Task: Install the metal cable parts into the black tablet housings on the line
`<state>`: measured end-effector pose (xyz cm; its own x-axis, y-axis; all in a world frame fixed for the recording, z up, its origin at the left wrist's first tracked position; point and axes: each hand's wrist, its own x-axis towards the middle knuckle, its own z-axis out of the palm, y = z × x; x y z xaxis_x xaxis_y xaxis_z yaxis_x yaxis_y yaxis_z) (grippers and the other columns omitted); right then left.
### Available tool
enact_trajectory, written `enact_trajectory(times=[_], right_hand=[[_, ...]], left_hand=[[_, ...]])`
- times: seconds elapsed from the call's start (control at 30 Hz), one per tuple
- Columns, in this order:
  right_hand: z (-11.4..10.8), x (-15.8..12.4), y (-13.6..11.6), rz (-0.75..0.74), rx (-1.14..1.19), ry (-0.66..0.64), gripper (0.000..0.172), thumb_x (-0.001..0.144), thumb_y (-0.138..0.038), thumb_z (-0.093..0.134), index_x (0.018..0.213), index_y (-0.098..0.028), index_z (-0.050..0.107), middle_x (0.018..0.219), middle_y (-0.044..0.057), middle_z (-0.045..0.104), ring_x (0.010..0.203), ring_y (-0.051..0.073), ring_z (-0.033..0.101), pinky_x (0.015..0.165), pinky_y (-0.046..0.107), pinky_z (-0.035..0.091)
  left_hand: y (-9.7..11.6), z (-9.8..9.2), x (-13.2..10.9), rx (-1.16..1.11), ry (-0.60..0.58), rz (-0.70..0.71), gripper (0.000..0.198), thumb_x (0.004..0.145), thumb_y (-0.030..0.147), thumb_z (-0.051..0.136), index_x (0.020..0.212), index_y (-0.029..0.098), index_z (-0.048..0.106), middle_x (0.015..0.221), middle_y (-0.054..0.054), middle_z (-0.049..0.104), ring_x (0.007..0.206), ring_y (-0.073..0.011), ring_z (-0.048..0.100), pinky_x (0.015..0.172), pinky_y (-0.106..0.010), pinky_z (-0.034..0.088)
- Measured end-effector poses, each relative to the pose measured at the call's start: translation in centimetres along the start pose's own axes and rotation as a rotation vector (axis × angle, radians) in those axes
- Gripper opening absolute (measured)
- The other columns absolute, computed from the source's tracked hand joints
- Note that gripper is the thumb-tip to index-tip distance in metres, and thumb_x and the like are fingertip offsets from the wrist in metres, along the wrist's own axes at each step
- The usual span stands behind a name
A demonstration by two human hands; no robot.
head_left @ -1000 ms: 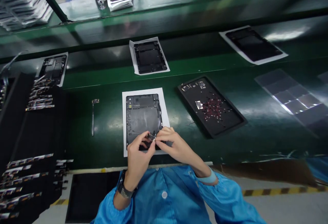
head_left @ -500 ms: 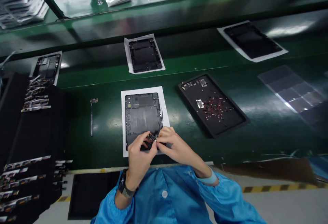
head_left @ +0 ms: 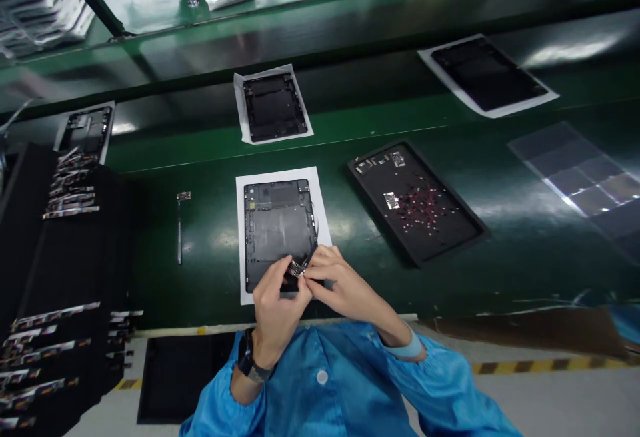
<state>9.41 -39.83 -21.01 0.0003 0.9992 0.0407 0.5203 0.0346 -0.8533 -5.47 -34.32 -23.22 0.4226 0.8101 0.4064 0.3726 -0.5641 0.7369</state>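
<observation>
Above the near end of the tablet housing (head_left: 277,224), steady the small circuit board (head_left: 295,268) in your left hand's (head_left: 277,300) pinch; your right hand (head_left: 336,278) pinches its right edge. Avoid straining the black cable (head_left: 311,256).

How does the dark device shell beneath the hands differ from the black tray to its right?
The device shell lies on a white sheet; the black tray shows none. The device shell lies nearly square to the green bench; the black tray slants. Small reddish parts lie clustered in the black tray, with none visible in the device shell. Both are dark, shallow and rectangular.
</observation>
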Motion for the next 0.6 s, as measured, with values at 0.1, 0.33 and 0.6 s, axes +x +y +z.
enact_trajectory(times=[0.1, 0.33, 0.6], right_hand=[[-0.1, 0.0, 0.0, -0.007, 0.012, -0.005, 0.027, 0.098, -0.016, 0.051, 0.076, -0.020, 0.067, 0.089, 0.005, 0.068, 0.092, 0.022, 0.052, 0.081, 0.037, 0.035], [0.1, -0.3, 0.9, 0.087, 0.217, 0.109, 0.030, 0.102, -0.033, 0.050, 0.083, -0.019, 0.069, 0.081, 0.005, 0.069, 0.082, 0.020, 0.056, 0.081, 0.037, 0.039], [1.2, 0.1, 0.5, 0.208, 0.228, 0.258, 0.039, 0.099, -0.040, 0.054, 0.068, -0.020, 0.067, 0.069, 0.002, 0.064, 0.075, 0.019, 0.057, 0.077, 0.036, 0.038]], left_hand=[[0.0, 0.0, 0.0, 0.003, 0.004, 0.025, 0.028, 0.085, 0.013, 0.062, 0.112, 0.014, 0.067, 0.097, -0.010, 0.076, 0.081, -0.0180, 0.073, 0.075, -0.029, 0.063], [-0.4, -0.5, 0.6, -0.014, -0.016, 0.134, 0.035, 0.085, 0.009, 0.065, 0.119, 0.013, 0.064, 0.098, -0.011, 0.075, 0.087, -0.0186, 0.074, 0.080, -0.028, 0.063], [-0.4, -0.2, 0.4, -0.004, 0.001, 0.107, 0.031, 0.085, 0.010, 0.065, 0.116, 0.013, 0.065, 0.099, -0.011, 0.076, 0.087, -0.0193, 0.075, 0.080, -0.029, 0.063]])
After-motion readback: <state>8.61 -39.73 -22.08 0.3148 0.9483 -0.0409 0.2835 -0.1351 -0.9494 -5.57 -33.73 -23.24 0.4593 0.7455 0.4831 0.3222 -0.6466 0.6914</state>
